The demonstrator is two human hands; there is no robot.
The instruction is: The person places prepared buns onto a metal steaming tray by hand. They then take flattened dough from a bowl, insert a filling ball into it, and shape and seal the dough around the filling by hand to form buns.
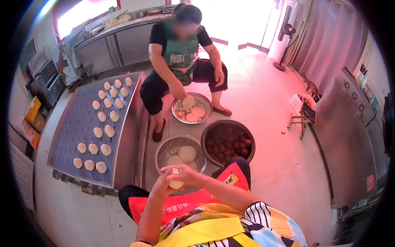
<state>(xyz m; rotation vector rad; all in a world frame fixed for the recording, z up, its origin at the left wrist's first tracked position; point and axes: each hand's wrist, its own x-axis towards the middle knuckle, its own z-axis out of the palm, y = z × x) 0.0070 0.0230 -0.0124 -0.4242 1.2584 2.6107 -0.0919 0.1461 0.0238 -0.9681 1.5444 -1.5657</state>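
The left hand (161, 186) and right hand (187, 176) curl around a pale dough ball (176, 185), lower centre; grip firmness is hard to tell. Formed pieces (98, 132) fill part of the left-hand tray (72, 123); dough lumps (187, 153) and dark balls (226, 144) seemingly remain, mid-frame. Red apron (183, 202) lettering is illegible.

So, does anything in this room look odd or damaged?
Two things: what looks like a cat by the curtain, odd in a room with uncovered dough; and a cabinet in the left background whose surface looks patchy and peeling, perhaps damaged.
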